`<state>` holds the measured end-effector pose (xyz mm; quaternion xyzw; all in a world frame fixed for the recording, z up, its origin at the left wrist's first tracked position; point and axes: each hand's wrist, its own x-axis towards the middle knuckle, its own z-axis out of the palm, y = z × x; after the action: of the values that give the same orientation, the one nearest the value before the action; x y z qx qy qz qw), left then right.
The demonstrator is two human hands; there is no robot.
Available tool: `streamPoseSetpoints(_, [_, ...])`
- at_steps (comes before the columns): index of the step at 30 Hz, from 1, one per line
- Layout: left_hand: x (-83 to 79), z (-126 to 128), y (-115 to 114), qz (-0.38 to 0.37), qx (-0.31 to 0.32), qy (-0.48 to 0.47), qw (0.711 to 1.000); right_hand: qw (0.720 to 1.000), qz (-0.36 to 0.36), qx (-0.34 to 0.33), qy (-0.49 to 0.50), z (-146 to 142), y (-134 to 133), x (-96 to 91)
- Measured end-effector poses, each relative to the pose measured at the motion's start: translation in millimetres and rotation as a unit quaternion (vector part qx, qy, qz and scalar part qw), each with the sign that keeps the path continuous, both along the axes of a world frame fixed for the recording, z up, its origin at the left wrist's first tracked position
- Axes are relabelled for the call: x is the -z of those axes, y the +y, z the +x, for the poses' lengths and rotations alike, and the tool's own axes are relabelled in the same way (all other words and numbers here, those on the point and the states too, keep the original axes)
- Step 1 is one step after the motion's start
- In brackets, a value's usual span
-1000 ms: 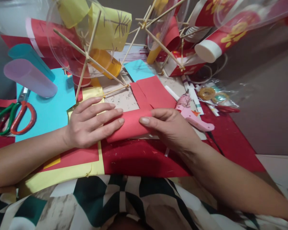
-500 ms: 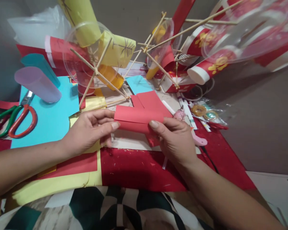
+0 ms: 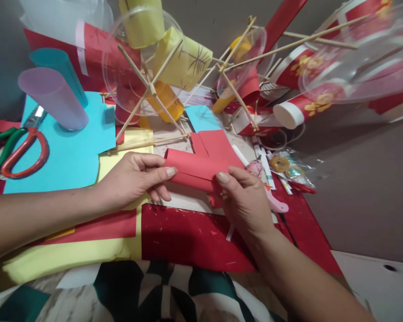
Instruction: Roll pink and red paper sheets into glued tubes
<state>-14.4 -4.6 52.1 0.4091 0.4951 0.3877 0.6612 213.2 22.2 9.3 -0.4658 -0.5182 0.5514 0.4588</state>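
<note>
A rolled piece of red paper point(image 3: 195, 167) is held between my two hands above the table, its overlapping edge running along its length. My left hand point(image 3: 141, 176) pinches its left end, thumb in front and fingers behind. At the other end, my right hand point(image 3: 245, 197) grips it with the thumb on top near the overlap. Behind the roll lies a flat, cut red paper sheet point(image 3: 218, 145), partly hidden by the roll. A pink glue gun point(image 3: 277, 201) lies just beyond my right hand, mostly covered by it.
Scissors point(image 3: 27, 147) with green and red handles lie on blue paper point(image 3: 63, 165) at left, near purple point(image 3: 53, 98) and teal point(image 3: 63, 71) cups. A stick frame point(image 3: 151, 89) with clear discs and paper cups stands behind. Rubber bands in a bag point(image 3: 292, 167) lie at right.
The camera view has shifted slightly, so the background sits differently. Both hands still hold the red roll, which now slants down a little more toward the right.
</note>
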Motion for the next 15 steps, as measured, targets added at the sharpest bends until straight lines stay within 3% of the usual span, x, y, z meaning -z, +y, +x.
streamPoseSetpoints(7, [13.8,0,2,-0.001,0.000,-0.021,1.000,0.997,-0.053,0.027,0.048,-9,5,-6.3])
streamPoseSetpoints(15, [10.7,1,4,-0.027,-0.008,-0.017,0.999,0.976,-0.168,0.021,0.135,-13,12,-15.1])
